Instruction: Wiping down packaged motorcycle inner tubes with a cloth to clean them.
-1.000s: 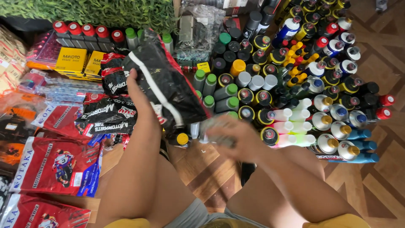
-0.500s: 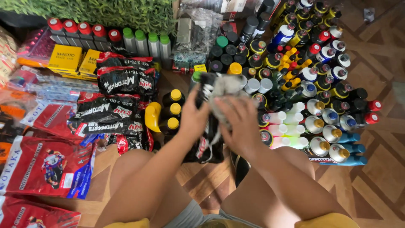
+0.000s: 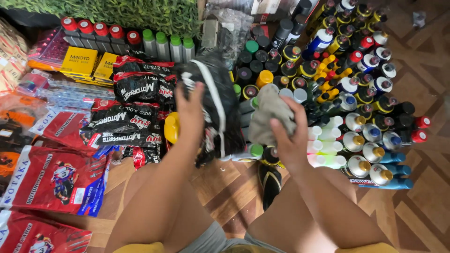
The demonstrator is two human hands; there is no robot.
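My left hand [image 3: 191,112] grips a black plastic package with white and red print [image 3: 220,100], held up in front of me above the floor. My right hand [image 3: 289,136] clutches a crumpled grey cloth [image 3: 271,115] pressed against the package's right side. Both forearms reach forward over my bare knees. Below the package a yellow bottle [image 3: 171,127] and a green-capped bottle [image 3: 253,151] show on the floor.
Black and red packaged tubes [image 3: 136,105] lie stacked at left, with red bags [image 3: 51,180] nearer me. Rows of spray cans and bottles [image 3: 356,93] cover the floor at right. Yellow boxes [image 3: 79,61] and red- and green-capped cans [image 3: 140,42] stand at the back. A black sandal [image 3: 271,182] lies between my knees.
My left hand has lifted the black package up and to the right. My right hand now presses the grey cloth against its side instead of in front of it.
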